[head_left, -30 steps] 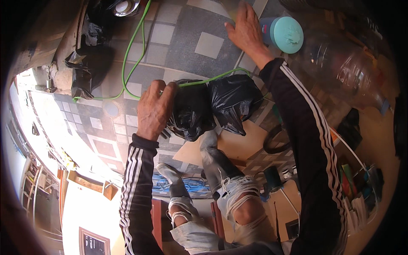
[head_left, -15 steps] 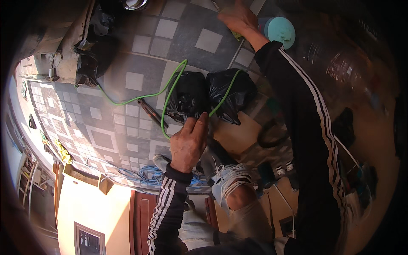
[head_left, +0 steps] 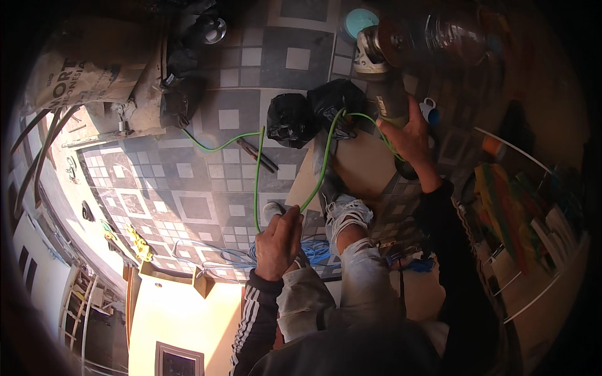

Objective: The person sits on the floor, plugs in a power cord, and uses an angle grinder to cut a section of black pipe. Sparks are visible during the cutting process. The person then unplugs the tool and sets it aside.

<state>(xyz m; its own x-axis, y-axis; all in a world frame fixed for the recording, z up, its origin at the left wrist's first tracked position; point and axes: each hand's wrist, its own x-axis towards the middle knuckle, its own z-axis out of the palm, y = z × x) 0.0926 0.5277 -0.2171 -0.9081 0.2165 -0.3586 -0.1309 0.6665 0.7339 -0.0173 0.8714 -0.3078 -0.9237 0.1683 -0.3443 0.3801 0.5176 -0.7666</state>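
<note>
My right hand (head_left: 409,139) is wrapped round the body of an angle grinder (head_left: 387,97), whose metal head points away from me. A green cord (head_left: 327,156) runs from the far left across the tiles, loops through my left hand (head_left: 279,245) and rises toward the grinder's rear. The left fingers are closed on the cord, above my foot. How the cord meets the grinder is hidden behind my right hand. Two black plastic bags (head_left: 290,121) sit side by side on the floor, left of the grinder. Pliers with dark handles (head_left: 258,156) lie on the tiles by the cord.
A turquoise-topped container (head_left: 361,23) and a white and blue mug (head_left: 429,111) stand near the grinder. Blue cable (head_left: 313,250) lies coiled behind my legs. A printed sack (head_left: 94,66) is at far left. Light-coloured strips (head_left: 555,235) and a multicoloured bundle are at right.
My right hand has come back from the far edge and now shows the grinder in it. The left hand has drawn nearer with the green cord, off the bags. The view has shifted.
</note>
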